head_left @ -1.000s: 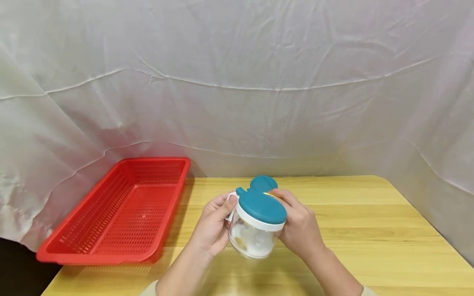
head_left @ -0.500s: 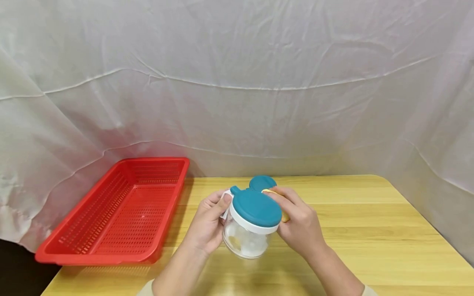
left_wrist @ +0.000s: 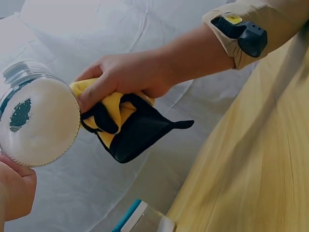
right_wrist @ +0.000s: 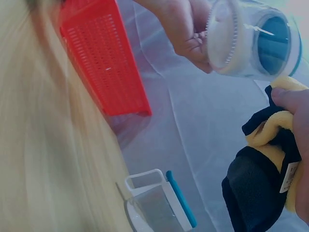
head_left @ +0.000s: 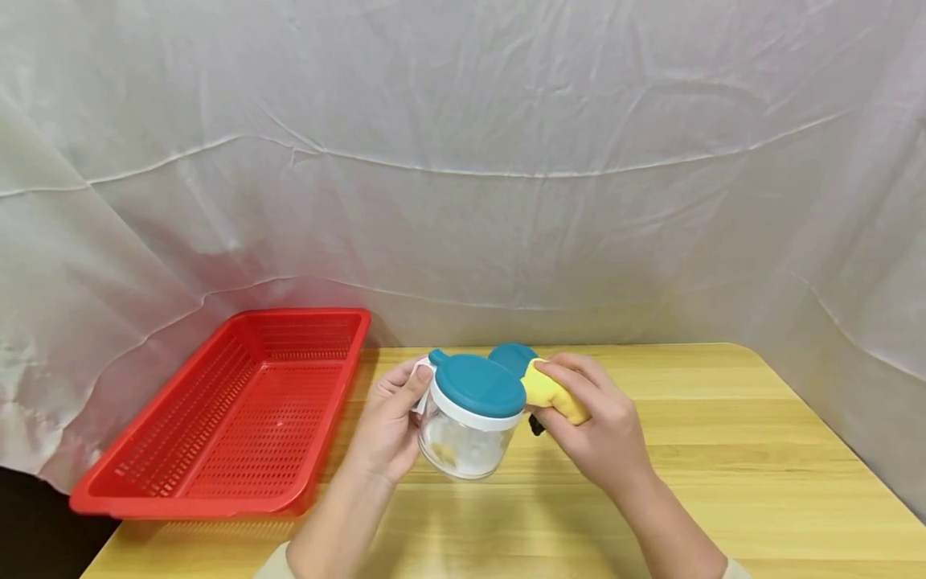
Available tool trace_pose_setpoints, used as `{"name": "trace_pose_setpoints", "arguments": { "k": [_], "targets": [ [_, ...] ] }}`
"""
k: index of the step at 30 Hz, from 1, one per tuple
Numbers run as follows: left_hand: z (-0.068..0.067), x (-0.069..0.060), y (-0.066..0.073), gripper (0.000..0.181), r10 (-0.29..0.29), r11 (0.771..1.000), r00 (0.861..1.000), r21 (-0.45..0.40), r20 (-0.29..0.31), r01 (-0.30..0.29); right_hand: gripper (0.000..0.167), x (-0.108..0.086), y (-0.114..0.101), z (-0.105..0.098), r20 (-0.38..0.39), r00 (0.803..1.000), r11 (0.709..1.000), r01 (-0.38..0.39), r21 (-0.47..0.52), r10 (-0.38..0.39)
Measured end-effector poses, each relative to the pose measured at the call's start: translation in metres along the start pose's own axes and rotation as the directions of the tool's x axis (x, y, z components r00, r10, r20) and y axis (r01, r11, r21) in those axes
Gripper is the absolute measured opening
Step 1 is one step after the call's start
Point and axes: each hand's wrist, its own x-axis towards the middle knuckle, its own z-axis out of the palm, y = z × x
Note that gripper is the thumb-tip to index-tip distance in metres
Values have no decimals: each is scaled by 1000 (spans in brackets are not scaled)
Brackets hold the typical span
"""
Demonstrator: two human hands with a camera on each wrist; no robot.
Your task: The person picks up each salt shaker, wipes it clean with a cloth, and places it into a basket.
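A clear jar [head_left: 463, 446] with a teal lid [head_left: 481, 386] and white rim hangs above the table, tilted. My left hand [head_left: 391, 418] grips its white handle; the left wrist view shows white contents through the base of the jar [left_wrist: 41, 125]. A bunched yellow and black cloth [head_left: 553, 394] is held in my right hand [head_left: 608, 426], close against the jar's right side. In the right wrist view the cloth [right_wrist: 256, 188] hangs below the jar [right_wrist: 241, 38]. Behind them stands a second jar [right_wrist: 159, 208] with a teal lid [head_left: 512, 356].
A red perforated basket [head_left: 253, 426] stands on the left of the wooden table [head_left: 723, 474]. A light, wrinkled cloth curtain [head_left: 463, 233] rises behind the table and along its sides.
The jar has moved left and slightly up with my left hand. My right hand has shifted a little right, and more of the yellow cloth shows beside the jar.
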Motion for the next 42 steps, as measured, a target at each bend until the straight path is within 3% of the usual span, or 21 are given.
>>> {"name": "trace_pose_setpoints", "arguments": {
  "k": [3,6,11,15,24,32,39,42],
  "targets": [
    [-1,1,0,18,12,1000,1000,2,11,-12,35,3,-1,-5,7,999,997,-54,47,53],
    [-2,1,-2,16,23,1000,1000,13,19,-23,46,6,-2,-11,28,989,982,-150,115,148],
    [-3,1,-4,17,28,999,999,40,32,-29,46,7,-5,-16,135,938,908,-343,239,318],
    [-3,0,-5,18,-8,997,998,79,61,3,40,7,-7,-17,236,900,862,-423,278,366],
    [-5,-1,-9,11,-84,987,983,152,164,59,37,5,-6,-18,383,850,840,-475,263,361],
    [-3,-2,-17,9,-198,967,932,217,304,134,37,4,-7,-17,467,814,842,-489,230,346],
    [0,-5,-22,10,-246,949,908,275,340,154,38,3,-10,-15,467,822,855,-467,223,327],
    [1,-6,-23,11,-250,947,906,283,342,155,38,3,-10,-14,468,825,861,-457,224,316]
  ]
}}
